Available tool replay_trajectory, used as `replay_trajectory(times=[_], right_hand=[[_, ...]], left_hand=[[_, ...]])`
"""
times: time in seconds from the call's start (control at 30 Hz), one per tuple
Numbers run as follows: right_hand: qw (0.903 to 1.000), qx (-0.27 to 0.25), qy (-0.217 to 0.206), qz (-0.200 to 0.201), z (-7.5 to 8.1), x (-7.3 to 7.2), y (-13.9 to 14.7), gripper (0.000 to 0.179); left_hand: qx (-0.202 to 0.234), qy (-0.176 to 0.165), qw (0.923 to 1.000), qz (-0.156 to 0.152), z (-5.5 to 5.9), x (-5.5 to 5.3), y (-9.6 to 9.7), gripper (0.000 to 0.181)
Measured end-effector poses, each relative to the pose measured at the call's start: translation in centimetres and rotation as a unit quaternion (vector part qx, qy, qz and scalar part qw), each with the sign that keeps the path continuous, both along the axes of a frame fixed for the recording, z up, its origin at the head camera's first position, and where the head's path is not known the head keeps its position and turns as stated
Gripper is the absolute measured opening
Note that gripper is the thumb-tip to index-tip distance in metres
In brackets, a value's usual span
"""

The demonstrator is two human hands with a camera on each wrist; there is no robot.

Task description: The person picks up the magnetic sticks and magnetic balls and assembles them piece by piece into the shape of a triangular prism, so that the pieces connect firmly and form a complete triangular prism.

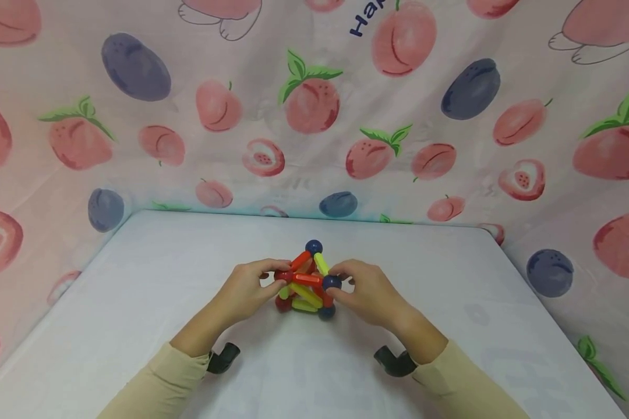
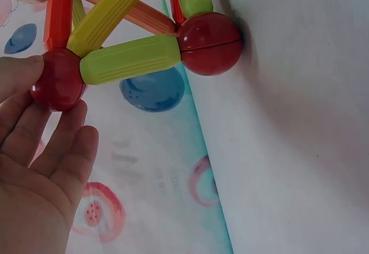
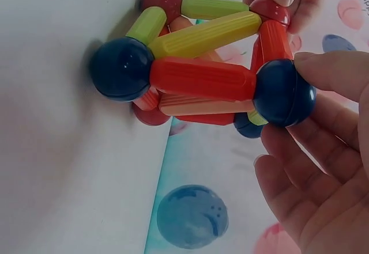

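A frame of coloured rods and balls, which looks like a magnetic building set, stands on the white table between both hands. My left hand pinches the upper left red ball between thumb and fingers. On the opposite side, my right hand holds the upper right blue ball the same way. A red rod joins these two balls. Yellow, green, red and orange rods link them to a lower red ball, a lower blue ball and a blue ball at the back.
The white table extends around the frame, its far edge meeting a hanging cloth printed with fruit. A black curved piece sits by the left wrist, with a similar black piece by the right.
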State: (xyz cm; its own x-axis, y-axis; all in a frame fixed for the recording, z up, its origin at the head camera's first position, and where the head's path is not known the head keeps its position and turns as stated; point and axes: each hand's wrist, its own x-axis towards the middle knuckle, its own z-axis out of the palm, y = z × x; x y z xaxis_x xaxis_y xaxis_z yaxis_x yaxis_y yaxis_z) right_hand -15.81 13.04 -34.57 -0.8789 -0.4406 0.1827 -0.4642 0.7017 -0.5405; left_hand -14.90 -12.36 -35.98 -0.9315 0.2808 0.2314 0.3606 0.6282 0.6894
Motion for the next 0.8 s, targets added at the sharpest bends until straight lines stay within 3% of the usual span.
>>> replay_trajectory(times=[0.27,0.8], right_hand=[[0.9999,-0.004,0.013,-0.001,-0.11,0.62,0.36,0.03],[0.9996,-0.011,0.022,0.011,-0.4,0.82,0.75,0.031]], left_hand=[[0.003,-0.005,0.9999,-0.009,-0.02,0.44,0.23,0.03],[-0.009,0.002,0.9999,0.007,-0.15,0.84,0.74,0.032]])
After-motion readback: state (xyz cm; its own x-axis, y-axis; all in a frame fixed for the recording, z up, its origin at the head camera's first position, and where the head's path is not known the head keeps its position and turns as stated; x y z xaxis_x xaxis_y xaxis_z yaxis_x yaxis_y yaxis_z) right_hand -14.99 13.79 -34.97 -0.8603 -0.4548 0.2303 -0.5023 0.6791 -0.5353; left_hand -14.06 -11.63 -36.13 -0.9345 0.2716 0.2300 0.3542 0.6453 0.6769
